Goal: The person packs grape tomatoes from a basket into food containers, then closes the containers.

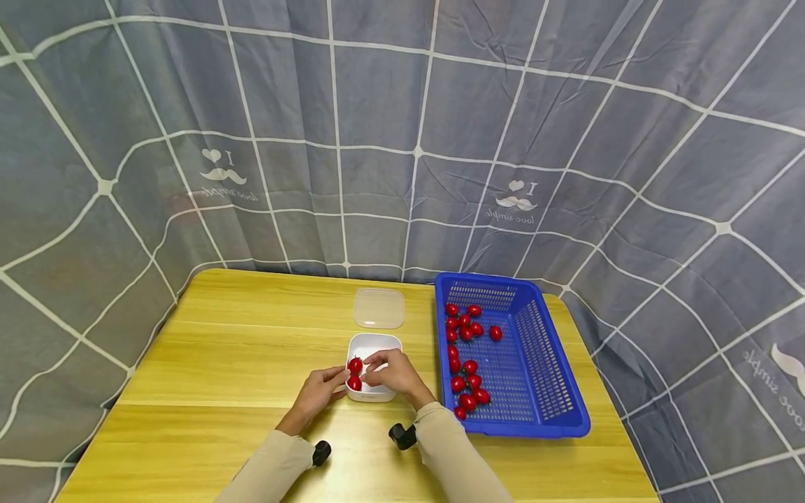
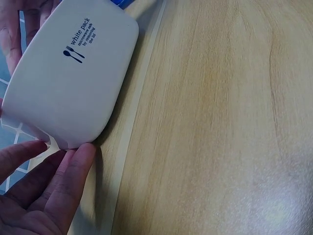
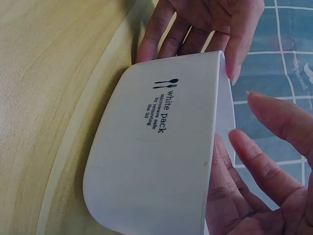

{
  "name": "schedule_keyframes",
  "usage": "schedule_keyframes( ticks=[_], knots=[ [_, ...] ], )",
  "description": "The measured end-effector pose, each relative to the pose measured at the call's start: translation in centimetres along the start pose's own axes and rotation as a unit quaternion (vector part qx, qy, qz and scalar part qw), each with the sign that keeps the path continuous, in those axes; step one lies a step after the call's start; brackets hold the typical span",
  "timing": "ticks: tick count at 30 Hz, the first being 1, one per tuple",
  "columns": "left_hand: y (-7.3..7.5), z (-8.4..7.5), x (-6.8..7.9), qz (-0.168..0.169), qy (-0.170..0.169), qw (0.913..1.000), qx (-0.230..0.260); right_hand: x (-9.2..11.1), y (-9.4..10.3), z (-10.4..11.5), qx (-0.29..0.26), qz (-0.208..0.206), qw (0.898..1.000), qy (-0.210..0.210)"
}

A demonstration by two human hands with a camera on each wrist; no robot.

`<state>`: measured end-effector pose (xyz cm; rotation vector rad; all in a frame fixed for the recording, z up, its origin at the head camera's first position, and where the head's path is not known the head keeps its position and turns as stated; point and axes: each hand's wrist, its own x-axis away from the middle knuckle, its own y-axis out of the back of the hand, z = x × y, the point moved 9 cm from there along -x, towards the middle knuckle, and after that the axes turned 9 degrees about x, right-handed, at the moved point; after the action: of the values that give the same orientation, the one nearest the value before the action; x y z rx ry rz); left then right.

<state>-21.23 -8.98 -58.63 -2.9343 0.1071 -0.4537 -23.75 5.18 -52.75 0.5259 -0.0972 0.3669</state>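
Observation:
A white plastic food box (image 1: 371, 397) stands uncovered on the table, with two cherry tomatoes (image 1: 355, 365) along its left inside wall. My left hand (image 1: 317, 392) holds the box's left side, fingers against the outer wall and thumb at the rim; in the left wrist view the fingertips (image 2: 84, 151) touch the box near its corner. Over the opening is my right hand (image 1: 391, 372), some fingers reaching down inside. In the right wrist view its thumb and forefinger (image 3: 261, 164) stand apart, and nothing shows between them. The wall hides the other fingertips partly.
A blue plastic basket (image 1: 525, 427) with several cherry tomatoes (image 1: 467, 334), mostly along its left side, stands right of the box. Behind the box lies a translucent lid (image 1: 379, 308). A grey checked curtain (image 1: 377, 181) hangs beyond the wooden table (image 1: 239, 349).

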Motion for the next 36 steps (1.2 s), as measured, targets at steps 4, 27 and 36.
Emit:
schedule_keyframes(
  ticks=[4, 27, 36],
  knots=[
    [0.0, 0.1, -0.1, 0.003, -0.001, 1.0, 0.0, 0.1, 0.2, -0.1, 0.016, -0.003, 1.0, 0.0],
    [0.0, -0.1, 0.0, 0.001, -0.005, 1.0, -0.002, 1.0, 5.8, 2.5, -0.025, -0.024, 0.999, 0.018],
    [0.0, 0.1, 0.0, -0.003, -0.003, 0.9999, -0.015, 1.8, 9.3, 2.1, -0.03, -0.054, 0.998, 0.018]
  ],
)
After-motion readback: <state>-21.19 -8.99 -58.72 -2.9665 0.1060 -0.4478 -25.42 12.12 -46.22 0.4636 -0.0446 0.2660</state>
